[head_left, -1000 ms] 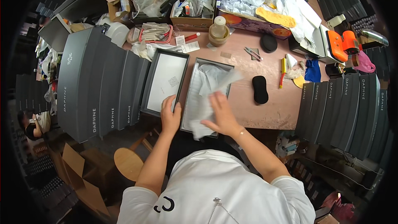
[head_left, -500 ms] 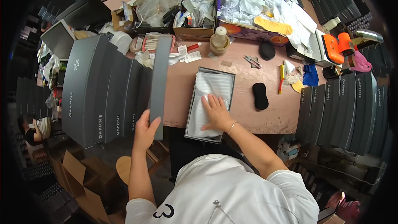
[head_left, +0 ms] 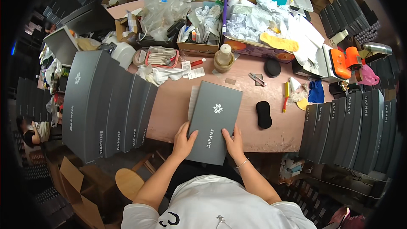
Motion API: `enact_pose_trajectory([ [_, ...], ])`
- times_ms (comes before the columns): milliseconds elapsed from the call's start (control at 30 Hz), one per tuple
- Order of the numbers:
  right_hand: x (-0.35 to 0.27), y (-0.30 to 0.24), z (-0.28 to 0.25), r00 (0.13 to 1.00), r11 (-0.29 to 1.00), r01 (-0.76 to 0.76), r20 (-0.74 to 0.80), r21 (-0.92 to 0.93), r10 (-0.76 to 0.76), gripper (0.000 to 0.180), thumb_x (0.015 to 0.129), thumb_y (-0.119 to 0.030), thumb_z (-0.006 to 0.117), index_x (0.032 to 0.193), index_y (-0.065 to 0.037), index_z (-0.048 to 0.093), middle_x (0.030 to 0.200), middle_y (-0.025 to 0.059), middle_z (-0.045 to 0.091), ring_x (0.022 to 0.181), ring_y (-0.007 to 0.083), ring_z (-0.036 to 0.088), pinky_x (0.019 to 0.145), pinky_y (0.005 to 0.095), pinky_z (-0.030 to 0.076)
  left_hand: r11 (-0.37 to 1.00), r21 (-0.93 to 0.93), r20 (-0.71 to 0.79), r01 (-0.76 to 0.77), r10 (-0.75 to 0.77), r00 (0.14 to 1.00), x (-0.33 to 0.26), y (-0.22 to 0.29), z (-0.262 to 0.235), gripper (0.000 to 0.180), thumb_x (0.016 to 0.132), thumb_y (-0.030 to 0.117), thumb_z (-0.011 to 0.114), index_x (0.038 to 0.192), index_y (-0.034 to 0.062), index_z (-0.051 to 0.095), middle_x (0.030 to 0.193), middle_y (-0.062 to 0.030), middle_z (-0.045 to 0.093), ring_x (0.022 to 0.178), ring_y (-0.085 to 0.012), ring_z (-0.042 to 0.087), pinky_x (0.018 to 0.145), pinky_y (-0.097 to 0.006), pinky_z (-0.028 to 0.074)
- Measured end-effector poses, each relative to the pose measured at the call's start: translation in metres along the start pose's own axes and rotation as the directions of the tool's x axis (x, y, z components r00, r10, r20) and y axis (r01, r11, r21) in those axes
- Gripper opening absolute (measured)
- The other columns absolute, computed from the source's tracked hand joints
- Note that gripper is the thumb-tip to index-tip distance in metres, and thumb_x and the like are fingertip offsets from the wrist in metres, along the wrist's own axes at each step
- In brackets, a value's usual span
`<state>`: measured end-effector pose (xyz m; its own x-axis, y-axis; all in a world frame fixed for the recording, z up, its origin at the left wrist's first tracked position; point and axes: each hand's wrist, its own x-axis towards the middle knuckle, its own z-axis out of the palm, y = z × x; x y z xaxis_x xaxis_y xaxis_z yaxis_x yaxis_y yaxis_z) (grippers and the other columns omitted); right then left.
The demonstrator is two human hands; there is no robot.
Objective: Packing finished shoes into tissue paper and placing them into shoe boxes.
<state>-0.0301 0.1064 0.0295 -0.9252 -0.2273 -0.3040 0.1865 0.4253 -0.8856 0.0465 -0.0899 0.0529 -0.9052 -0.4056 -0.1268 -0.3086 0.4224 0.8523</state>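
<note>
A dark grey shoebox lid [head_left: 215, 121] lies at the front edge of the table, over the box that stood open a moment ago. White wrapping [head_left: 193, 101] sticks out along its left side. My left hand [head_left: 184, 141] grips the lower left side, thumb on top. My right hand [head_left: 233, 143] holds the lower right side, thumb on top too. The lid hides most of the box beneath, so I cannot tell whether it is seated all the way. A black sponge-like oval pad [head_left: 263, 115] lies right of my right hand.
Stacked grey shoeboxes [head_left: 91, 106] stand at left, more shoeboxes [head_left: 343, 127] at right. Behind are a carton of crumpled paper [head_left: 258, 25], a bottle in a tape roll [head_left: 224, 57], small scissors [head_left: 257, 79] and a yellow brush [head_left: 287, 95]. A wooden stool [head_left: 129, 183] is below left.
My left hand has brought the lid from the left over the open box. My right hand has moved from the white wrapping to the lid's right side. The view has shifted slightly.
</note>
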Motion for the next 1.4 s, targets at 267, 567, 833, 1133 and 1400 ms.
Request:
enact_pose_trajectory([
  [267,0.015,0.025,0.007,0.989,0.923,-0.134,0.101,0.361,0.105,0.060,0.084,-0.031,0.068,0.132,-0.003,0.046,0.127,0.0244,0.049,0.120,0.0293,0.048,0.098,0.0358,0.040,0.706,-0.373,0.394,0.603,-0.468,0.791,0.019,-0.061,0.008,0.046,0.091,0.033,0.061,0.115,-0.0050,0.057,0.107,-0.0130,0.063,0.101,-0.0204,0.058,0.088,-0.031,0.045],
  [567,-0.085,-0.118,-0.186,0.852,0.862,0.493,-0.133,-0.119,-0.506,0.089,0.081,-0.044,0.070,0.146,-0.004,0.025,0.148,0.0294,0.019,0.140,0.0402,0.017,0.112,0.0448,0.018,0.282,-0.848,0.519,0.450,0.262,0.814,0.005,0.139,0.071,0.065,0.091,0.049,0.047,0.137,0.0035,0.039,0.134,-0.0137,0.048,0.122,-0.0276,0.048,0.103,-0.041,0.040],
  [833,-0.189,-0.236,-0.455,0.320,0.722,0.515,-0.678,-0.462,-0.662,0.053,0.082,-0.034,0.068,0.124,-0.003,0.055,0.120,0.0095,0.056,0.112,0.0183,0.051,0.098,0.0318,0.040,0.507,-0.781,0.622,0.363,0.594,0.510,-0.034,0.471,0.133,0.065,0.094,0.046,0.050,0.142,0.0074,0.032,0.140,-0.0157,0.038,0.127,-0.0256,0.041,0.104,-0.041,0.036],
  [1133,-0.191,-0.085,-0.540,0.030,0.780,0.585,-0.955,-0.222,-0.294,0.042,0.094,-0.028,0.058,0.122,0.003,0.054,0.108,0.0047,0.060,0.096,0.0107,0.055,0.083,0.0234,0.043,0.831,-0.524,0.796,0.184,0.401,0.454,-0.041,0.430,0.222,0.080,0.091,0.054,0.052,0.151,0.0154,0.015,0.152,-0.0117,0.021,0.140,-0.0273,0.021,0.108,-0.044,0.024],
  [1400,-0.177,0.059,-0.461,0.347,0.698,0.625,-0.925,0.350,0.154,0.042,0.099,-0.032,0.048,0.128,-0.002,0.048,0.110,0.0062,0.059,0.090,0.0144,0.060,0.072,0.0256,0.048,0.725,-0.441,0.847,0.529,0.142,0.512,-0.104,0.431,0.357,0.092,0.084,0.072,0.044,0.144,0.0042,0.027,0.145,-0.0109,0.034,0.128,-0.0225,0.036,0.111,-0.042,0.019],
])
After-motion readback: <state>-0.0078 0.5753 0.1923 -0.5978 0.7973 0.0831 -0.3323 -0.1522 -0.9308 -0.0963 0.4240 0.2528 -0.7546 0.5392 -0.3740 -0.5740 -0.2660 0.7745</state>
